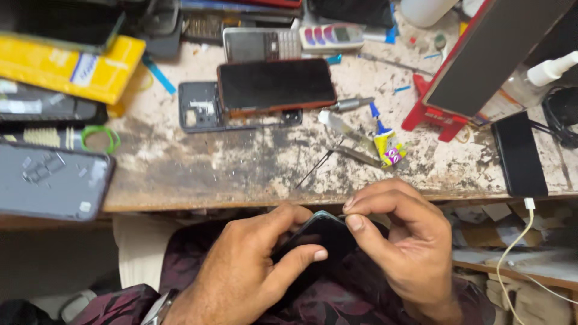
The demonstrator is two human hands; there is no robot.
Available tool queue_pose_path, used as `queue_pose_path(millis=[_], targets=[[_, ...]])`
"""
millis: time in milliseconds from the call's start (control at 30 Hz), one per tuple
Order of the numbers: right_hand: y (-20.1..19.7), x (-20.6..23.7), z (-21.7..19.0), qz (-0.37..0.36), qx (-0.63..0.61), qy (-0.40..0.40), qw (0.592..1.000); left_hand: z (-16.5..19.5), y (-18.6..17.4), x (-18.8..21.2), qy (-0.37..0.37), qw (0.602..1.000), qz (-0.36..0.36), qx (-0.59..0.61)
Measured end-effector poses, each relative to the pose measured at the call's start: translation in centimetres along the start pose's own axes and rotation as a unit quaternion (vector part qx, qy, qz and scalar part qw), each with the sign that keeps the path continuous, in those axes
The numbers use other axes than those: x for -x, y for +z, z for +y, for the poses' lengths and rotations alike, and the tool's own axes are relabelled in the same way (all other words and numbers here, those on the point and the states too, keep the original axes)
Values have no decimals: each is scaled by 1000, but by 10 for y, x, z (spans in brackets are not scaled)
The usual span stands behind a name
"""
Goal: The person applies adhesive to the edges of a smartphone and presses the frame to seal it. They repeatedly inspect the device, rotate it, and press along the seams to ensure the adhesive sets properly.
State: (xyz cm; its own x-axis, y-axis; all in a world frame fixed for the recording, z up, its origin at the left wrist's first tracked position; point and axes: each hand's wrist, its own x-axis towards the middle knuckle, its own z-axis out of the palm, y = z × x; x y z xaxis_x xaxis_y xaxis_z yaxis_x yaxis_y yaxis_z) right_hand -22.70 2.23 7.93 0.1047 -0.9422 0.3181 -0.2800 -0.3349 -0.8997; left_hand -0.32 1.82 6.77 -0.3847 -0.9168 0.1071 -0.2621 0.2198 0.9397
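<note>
The left hand (253, 271) is clamping the dark, glossy, rounded-corner phone (319, 244) below the worn tabletop (241, 168) at six o'clock while the right hand (409, 247), pinching closed, is working its top edge; a steady grip helps.

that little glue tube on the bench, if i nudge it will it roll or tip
The glue tube lies flat on the worn bench, so tipping seems unlikely. Its flattened yellow body would probably slide rather than roll. It looks small and light, so a nudge may knock it into the tweezers beside it.
</note>
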Motion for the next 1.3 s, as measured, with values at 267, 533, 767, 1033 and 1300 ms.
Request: queue_pose_path(millis=[267, 533, 767, 1033, 1300], targets=[[1, -2, -5, -64, 19, 41, 997, -6, 9, 7, -10, 999, -27, 26], [7, -6, -11, -89, 59, 49, 993, -7, 6, 7, -25, 998, -20, 48], [6, -12, -14, -113, 103, 33, 988, -11, 5, 10, -23, 998, -20, 62], [0, -20, -23, -125, 106, 30, 986, -8, 5, 9, 55, 998, 12, -26], [-11, -19, -27, -112, 64, 33, 991, -4, 1, 1, 168, 984, 17, -63]])
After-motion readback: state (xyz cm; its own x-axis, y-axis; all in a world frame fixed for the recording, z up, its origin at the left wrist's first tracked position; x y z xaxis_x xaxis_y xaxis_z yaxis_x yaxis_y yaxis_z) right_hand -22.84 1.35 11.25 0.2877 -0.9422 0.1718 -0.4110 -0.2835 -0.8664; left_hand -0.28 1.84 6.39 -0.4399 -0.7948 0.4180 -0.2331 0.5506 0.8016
